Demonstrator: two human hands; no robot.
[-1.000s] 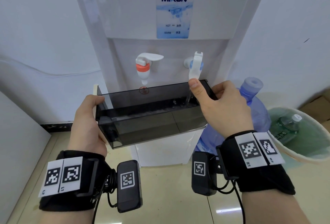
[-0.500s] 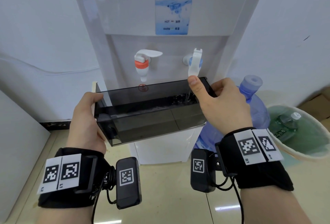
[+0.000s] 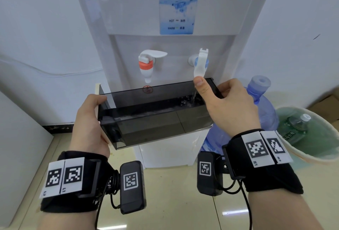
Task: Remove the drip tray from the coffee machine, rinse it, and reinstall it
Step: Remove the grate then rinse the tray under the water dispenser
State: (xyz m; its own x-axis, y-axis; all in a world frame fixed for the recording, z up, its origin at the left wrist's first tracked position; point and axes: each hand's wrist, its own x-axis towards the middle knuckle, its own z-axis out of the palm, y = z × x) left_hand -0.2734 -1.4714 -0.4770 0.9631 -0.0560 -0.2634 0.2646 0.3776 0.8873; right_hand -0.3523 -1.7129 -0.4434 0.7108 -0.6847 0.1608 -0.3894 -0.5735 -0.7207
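Drip tray gripped at both ends: left hand, right hand under blue tap.

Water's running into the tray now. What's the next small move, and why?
Probably keep the right hand thumb pressing the blue tap lever and hold the drip tray level under it. A thin stream is landing at the tray's right end and only a shallow layer of water shows, so likely too little to swirl yet.

Blue bottle and bin crowd the right.
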